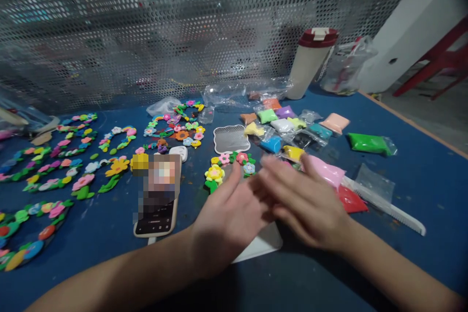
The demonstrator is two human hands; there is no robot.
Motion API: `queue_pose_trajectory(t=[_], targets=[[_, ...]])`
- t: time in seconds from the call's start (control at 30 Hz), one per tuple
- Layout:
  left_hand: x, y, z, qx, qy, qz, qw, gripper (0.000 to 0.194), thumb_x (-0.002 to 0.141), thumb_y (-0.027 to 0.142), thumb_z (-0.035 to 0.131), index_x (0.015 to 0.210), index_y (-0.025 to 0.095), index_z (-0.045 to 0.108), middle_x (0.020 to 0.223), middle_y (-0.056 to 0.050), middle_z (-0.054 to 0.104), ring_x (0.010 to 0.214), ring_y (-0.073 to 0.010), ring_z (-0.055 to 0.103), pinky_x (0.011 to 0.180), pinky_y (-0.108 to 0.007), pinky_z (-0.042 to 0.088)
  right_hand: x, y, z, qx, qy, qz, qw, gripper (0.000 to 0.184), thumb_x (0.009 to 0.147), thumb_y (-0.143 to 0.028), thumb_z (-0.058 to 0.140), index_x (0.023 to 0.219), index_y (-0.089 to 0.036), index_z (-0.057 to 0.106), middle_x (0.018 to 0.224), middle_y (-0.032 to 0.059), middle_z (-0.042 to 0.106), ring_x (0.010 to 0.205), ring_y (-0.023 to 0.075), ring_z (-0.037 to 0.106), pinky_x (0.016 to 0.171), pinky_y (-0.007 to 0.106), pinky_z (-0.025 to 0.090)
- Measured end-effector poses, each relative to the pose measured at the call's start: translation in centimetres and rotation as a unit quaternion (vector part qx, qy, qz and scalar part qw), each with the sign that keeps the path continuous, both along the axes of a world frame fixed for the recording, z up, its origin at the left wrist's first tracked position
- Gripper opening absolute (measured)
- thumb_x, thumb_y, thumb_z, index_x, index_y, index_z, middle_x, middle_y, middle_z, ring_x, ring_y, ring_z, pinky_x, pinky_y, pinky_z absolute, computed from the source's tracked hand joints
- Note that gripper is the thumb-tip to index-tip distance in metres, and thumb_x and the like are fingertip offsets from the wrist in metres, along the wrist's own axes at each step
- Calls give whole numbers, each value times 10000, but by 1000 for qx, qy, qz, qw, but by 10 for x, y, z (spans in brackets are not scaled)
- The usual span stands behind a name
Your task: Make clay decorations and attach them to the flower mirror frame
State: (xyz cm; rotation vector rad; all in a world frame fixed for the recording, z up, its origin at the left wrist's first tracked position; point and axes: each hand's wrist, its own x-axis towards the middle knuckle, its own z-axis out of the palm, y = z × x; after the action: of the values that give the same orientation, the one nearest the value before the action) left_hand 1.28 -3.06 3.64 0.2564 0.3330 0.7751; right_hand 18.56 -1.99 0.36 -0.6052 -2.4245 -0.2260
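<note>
The left hand (228,222) and right hand (305,204), bare and slightly blurred, sit flat and close together above a dark blue tabletop (413,195), each grip open with nothing visibly held. Just beyond the left fingertips lie multicoloured clay flowers (224,170) on green stems. A soft pink clay packet (325,170) lies beside the right fingers, and a white rectangular board (261,243) sits partly beneath the hands.
</note>
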Motion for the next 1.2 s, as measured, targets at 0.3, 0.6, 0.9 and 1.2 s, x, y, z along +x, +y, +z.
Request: queue_pose_trajectory(t=[0.3,0.6,0.9,1.2], targets=[[-2,-3,0,25,-20,-51,998,694,938,565,139,1245,91,542,1188,-128,609,1227,-197,457,1039,-294,255,1,-2,1,-54,76,24,995,560,937,-193,349,1460,-121,163,1469,71,336,1383,188,217,1151,442,135],[0,-6,6,-16,-10,-40,999,698,931,584,164,1186,78,571,1130,-116,633,1204,-174,480,1054,-257,214,0,-2,0,-43,33,76,996,532,976,-298,270,1461,-118,145,1488,43,296,1386,164,206,1158,396,107],[0,-4,11,-15,-24,-40,999,697,935,571,151,1302,66,461,1229,-153,575,1231,-210,457,1048,-304,254,-6,-3,-2,-54,51,55,996,546,986,-361,221,1465,-117,123,1505,51,239,1390,154,198,1157,386,90],[-1,-4,11,1,-2,-20,1000,701,920,596,161,1216,81,534,1169,-142,609,1209,-225,479,1035,-335,289,-9,-6,-3,-64,52,47,996,544,976,-333,260,1450,-73,197,1467,127,330,1382,207,223,1136,443,168]])
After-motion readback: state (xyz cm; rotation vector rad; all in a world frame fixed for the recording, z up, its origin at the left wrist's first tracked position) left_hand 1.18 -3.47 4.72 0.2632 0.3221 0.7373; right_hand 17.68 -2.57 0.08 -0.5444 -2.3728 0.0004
